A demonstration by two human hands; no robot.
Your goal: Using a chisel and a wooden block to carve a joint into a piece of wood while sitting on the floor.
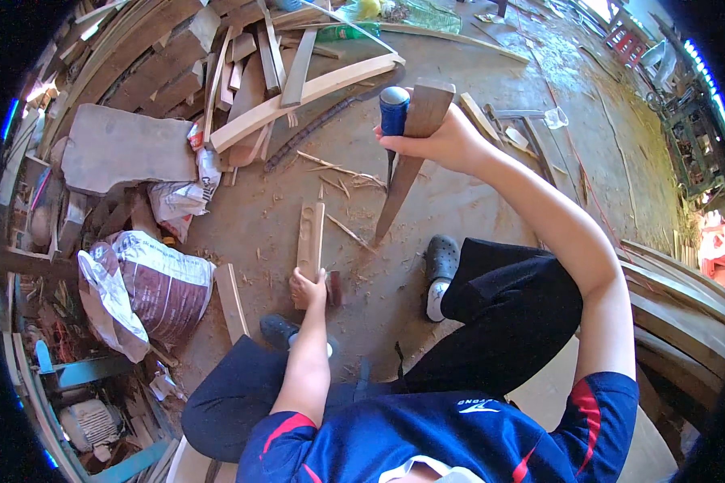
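Note:
My left hand (308,288) is closed around the near end of a narrow wooden block (310,233), low over the floor. Shallow rounded hollows show in the block's upper face. Raised farther off to the right, my right hand (453,146) grips two things at once: a long tapered piece of wood (428,113) and a blue-handled chisel (393,113). The chisel's narrow dark shaft points down beside the wood, and its tip is hard to make out. The tapered wood narrows toward the floor. Splinters and a thin wood strip (350,233) lie between the two hands.
Boards and offcuts (282,72) are heaped at the far left. A printed sack (165,286) and a flat wooden slab (129,149) lie on the left, above a motor (93,423). Stacked planks (677,310) line the right. My shoes (441,258) flank the work spot.

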